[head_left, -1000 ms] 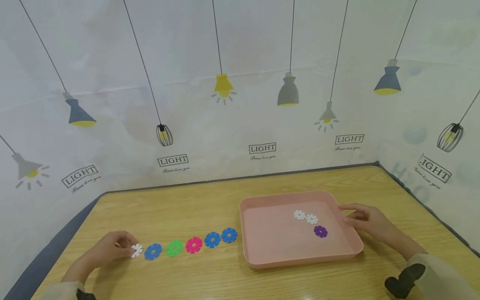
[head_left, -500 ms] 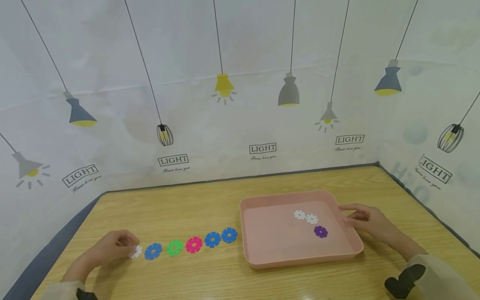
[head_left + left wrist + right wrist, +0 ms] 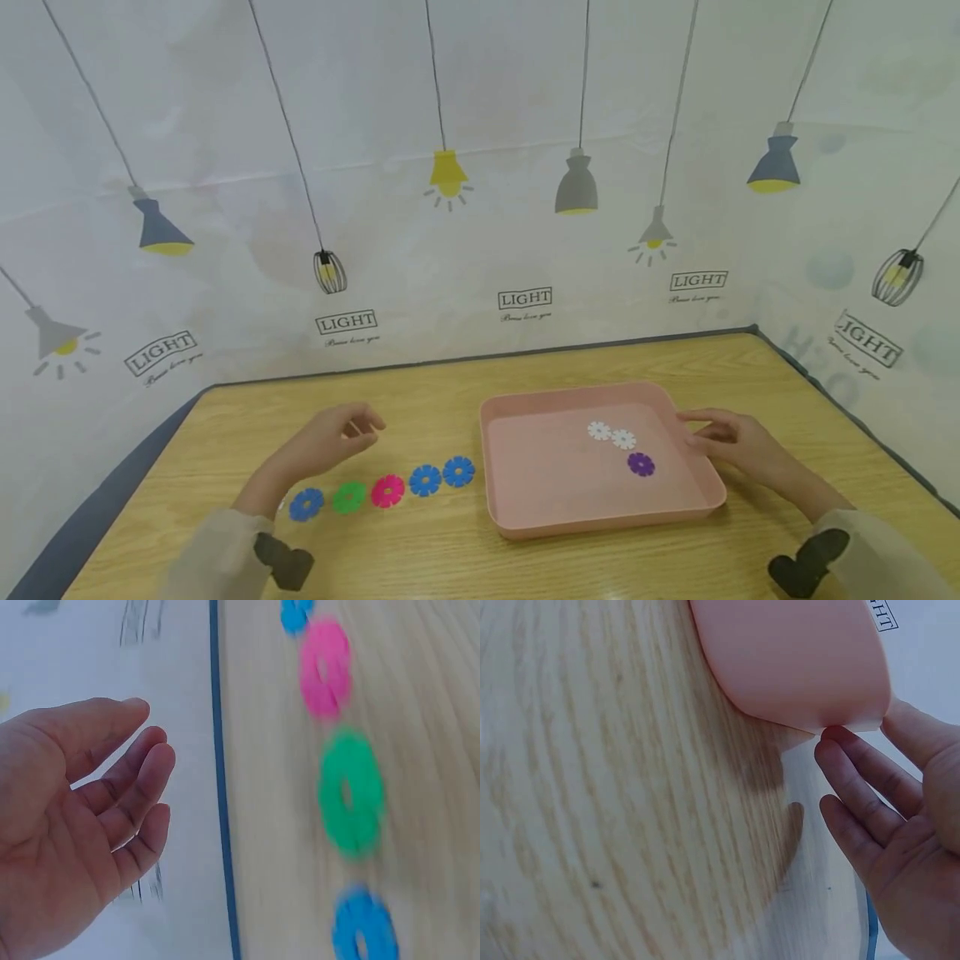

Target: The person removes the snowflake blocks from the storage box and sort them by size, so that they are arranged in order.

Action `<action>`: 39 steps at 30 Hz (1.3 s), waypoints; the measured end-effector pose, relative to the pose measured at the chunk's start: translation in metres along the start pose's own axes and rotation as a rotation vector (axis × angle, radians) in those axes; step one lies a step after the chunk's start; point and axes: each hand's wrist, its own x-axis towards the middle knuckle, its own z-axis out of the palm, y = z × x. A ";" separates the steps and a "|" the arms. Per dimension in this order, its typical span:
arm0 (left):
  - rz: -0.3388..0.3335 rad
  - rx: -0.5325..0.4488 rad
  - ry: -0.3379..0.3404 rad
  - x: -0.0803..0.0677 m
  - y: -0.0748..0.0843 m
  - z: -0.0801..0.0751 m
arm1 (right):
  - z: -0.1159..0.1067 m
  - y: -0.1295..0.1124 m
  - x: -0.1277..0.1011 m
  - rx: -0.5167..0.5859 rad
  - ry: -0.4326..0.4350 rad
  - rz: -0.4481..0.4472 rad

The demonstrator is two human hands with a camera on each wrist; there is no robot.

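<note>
My left hand (image 3: pixel 341 433) is lifted over the table with loosely bent fingers and nothing in them; the left wrist view shows its palm bare. Below it runs a row of notched snowflake building discs: a white disc (image 3: pixel 282 503) mostly hidden by my wrist, a blue disc (image 3: pixel 306 505), a green disc (image 3: pixel 349 497), a pink disc (image 3: pixel 387 492) and two touching blue discs (image 3: pixel 425 480). My right hand (image 3: pixel 738 446) holds the right rim of a pink tray (image 3: pixel 555 525), thumb and fingers at its edge. Inside the tray lie two white discs (image 3: pixel 623 439) and a purple disc (image 3: pixel 641 465).
The wooden table (image 3: pixel 420 550) has a dark border along its back and sides. A pale wall sheet (image 3: pixel 487 233) printed with hanging lamps stands behind it and on both sides. The row of discs ends just left of the tray.
My left hand has let go of the white disc at the row's left end and moved up and to the right. My right hand and the tray have stayed put.
</note>
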 end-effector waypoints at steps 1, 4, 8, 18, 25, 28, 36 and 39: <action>0.031 -0.002 -0.007 0.009 0.008 0.006 | 0.000 0.000 0.000 0.000 0.000 0.005; 0.126 -0.005 -0.029 0.036 0.031 0.024 | 0.000 -0.001 -0.001 0.003 -0.001 0.012; 0.191 -0.016 -0.069 0.071 0.059 0.049 | 0.000 -0.001 -0.001 -0.003 0.004 0.008; 0.185 -0.008 -0.244 0.139 0.105 0.100 | -0.001 0.000 -0.001 -0.001 0.009 -0.008; 0.138 -0.061 -0.381 0.159 0.121 0.124 | -0.001 0.001 -0.001 0.018 -0.002 -0.026; 0.136 -0.057 -0.425 0.166 0.126 0.134 | -0.001 0.001 -0.001 0.020 -0.004 -0.030; 0.124 -0.036 -0.477 0.180 0.141 0.155 | -0.001 0.003 -0.001 0.021 -0.008 -0.034; 0.105 0.009 -0.466 0.185 0.145 0.161 | -0.001 0.002 -0.001 0.020 -0.009 -0.026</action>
